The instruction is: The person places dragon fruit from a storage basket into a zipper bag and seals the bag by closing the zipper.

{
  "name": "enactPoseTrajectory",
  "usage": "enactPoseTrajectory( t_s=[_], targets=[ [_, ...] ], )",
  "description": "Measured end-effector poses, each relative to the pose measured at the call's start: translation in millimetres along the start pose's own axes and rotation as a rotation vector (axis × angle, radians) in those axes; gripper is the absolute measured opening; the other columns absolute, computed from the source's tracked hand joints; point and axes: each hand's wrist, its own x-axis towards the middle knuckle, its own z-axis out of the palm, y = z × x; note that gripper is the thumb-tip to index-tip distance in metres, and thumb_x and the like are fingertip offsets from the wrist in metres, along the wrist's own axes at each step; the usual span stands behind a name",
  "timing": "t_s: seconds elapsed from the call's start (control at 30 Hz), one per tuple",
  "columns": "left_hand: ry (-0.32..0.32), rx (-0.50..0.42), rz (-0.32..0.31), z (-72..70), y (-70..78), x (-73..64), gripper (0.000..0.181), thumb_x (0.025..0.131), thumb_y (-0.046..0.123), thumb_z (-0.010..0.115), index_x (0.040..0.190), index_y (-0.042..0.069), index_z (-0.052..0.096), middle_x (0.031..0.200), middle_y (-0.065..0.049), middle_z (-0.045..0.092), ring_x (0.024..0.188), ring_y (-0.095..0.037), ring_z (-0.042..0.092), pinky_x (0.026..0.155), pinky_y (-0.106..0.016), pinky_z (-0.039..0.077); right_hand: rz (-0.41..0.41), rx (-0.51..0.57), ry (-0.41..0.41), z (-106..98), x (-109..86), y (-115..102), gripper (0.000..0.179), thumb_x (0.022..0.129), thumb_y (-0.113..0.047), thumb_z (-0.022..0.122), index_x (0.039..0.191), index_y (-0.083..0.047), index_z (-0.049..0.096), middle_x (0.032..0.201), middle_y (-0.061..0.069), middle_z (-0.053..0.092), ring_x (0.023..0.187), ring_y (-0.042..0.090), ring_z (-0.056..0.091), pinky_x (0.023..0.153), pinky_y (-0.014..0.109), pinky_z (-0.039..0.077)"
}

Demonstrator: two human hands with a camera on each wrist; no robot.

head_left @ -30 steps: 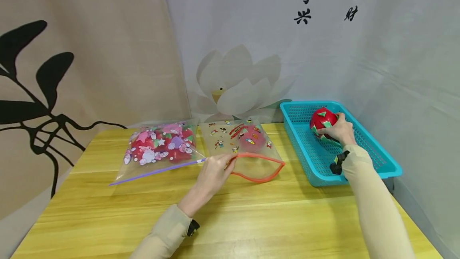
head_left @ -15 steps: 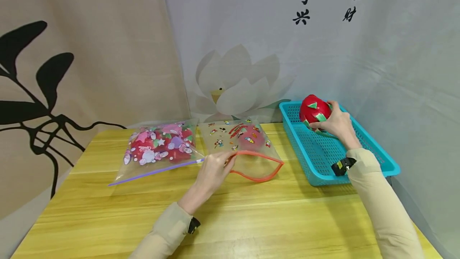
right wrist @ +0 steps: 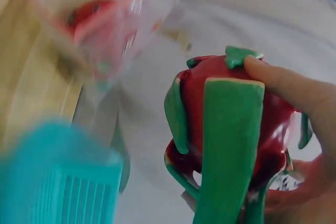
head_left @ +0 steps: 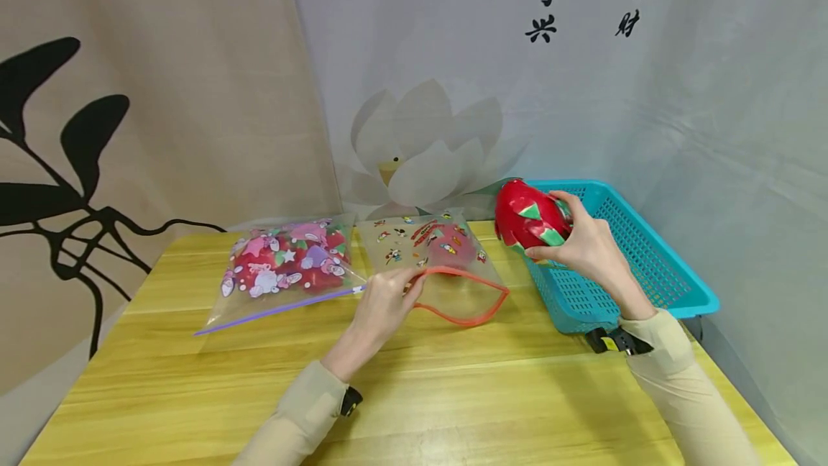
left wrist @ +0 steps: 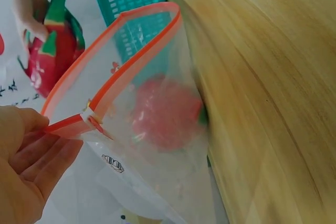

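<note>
In the head view my right hand grips a red dragon fruit with green scales, held up over the left rim of the blue basket. The right wrist view shows the thumb and fingers around this dragon fruit. My left hand pinches the orange zip edge of a clear printed zip bag, whose mouth gapes. Inside that bag lies another red fruit, blurred by the plastic, probably a dragon fruit too.
Left of the open bag lies a purple-edged zip bag filled with several red and green fruits. Both bags are on the wooden table. A printed cloth hangs behind the table, and another stretch of cloth borders its right side.
My right hand has lifted the dragon fruit from inside the blue basket and carried it left to the basket's left rim. The left hand keeps holding the bag's edge almost unmoved.
</note>
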Motion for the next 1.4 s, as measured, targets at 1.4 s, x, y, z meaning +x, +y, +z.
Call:
enactPoseTrajectory(
  t_s=[1.4],
  targets=[
    [0.023,0.039,-0.015,0.3,-0.3,6.1,0.010,0.084,0.005,0.068,0.093,0.002,0.072,0.086,-0.010,0.075,0.072,-0.017,0.072,0.053,-0.017,0.054,0.030,0.250,-0.210,96,-80.3,-40,0.095,0.059,-0.032,0.090,0.139,-0.024,0.039,0.116,0.015,0.066,0.097,0.026,0.066,0.069,0.035,0.059]
  ],
)
